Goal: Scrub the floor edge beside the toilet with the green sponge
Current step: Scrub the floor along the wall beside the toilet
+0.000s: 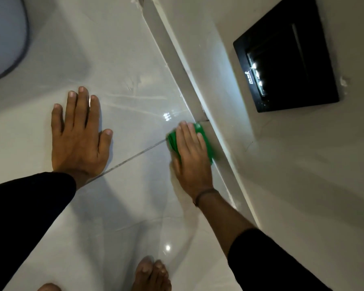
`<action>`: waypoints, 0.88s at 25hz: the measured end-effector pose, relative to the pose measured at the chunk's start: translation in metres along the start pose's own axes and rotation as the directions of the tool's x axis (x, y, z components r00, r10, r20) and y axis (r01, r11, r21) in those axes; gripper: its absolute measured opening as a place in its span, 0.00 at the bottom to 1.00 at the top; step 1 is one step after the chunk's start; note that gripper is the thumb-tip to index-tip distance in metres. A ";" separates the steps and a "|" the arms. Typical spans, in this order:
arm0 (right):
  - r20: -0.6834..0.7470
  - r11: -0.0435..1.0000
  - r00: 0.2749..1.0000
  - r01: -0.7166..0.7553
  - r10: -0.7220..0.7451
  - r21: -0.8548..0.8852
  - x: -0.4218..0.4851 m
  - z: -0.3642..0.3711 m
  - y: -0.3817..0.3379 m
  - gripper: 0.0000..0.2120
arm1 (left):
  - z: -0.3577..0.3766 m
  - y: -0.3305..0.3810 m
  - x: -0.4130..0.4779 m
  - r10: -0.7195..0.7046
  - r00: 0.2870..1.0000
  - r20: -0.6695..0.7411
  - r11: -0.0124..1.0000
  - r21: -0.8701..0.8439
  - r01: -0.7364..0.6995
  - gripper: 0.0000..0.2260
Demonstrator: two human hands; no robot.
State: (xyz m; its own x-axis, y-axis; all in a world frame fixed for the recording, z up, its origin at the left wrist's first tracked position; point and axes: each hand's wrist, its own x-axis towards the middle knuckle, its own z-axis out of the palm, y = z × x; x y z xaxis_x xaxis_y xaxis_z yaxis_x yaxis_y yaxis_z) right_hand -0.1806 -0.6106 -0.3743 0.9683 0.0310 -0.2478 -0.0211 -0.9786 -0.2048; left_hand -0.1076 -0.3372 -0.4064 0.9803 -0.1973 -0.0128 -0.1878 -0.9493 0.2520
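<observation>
Right hand (190, 156) flat on the green sponge (204, 141), fingers together, palm pressing it onto the floor (135, 91). Sponge shows only past the fingertips and along both sides of the hand; rest hidden under the palm. It sits right at the floor edge (200, 110), its far side touching the grey strip where floor meets wall (292, 185). Thin dark band on the right wrist (204, 195), black sleeve (267, 261) pushed up the forearm.

Left hand (80, 135) empty, fingers spread, palm flat on the tile, well apart from the sponge. Black sleeve on that arm reaches the wrist.

Dark grout line (135, 156) runs diagonally between the two hands and ends under the sponge. Tiles pale and glossy, light glints and faint streaks ahead of the sponge.

Toilet (6, 43) at upper left, only a curved part in view, beyond the left hand. Black glossy panel (286, 57) on the wall at upper right. Bare feet (149, 274) at bottom edge.
</observation>
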 end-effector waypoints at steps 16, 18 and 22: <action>0.002 0.996 1.000 0.021 -0.022 0.088 0.044 -0.015 -0.019 0.33 | 0.005 -0.003 0.000 0.017 1.000 -0.016 0.999 0.029 -0.016 0.35; -0.047 0.992 0.998 0.035 -0.030 0.120 0.114 -0.024 -0.043 0.35 | 0.006 -0.004 0.000 0.021 1.000 -0.014 0.999 0.031 -0.021 0.35; -0.072 0.992 0.996 0.059 -0.052 0.110 0.169 -0.029 -0.066 0.37 | 0.008 -0.006 0.000 0.012 1.000 -0.019 1.000 0.029 -0.012 0.35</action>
State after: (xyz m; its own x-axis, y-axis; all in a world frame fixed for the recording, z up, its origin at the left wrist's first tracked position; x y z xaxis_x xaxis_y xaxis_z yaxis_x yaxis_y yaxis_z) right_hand -0.0085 -0.5468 -0.3748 0.9835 0.0667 -0.1679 0.0093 -0.9467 -0.3220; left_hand -0.1067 -0.3338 -0.4157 0.9789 -0.2043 0.0085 -0.2010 -0.9537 0.2239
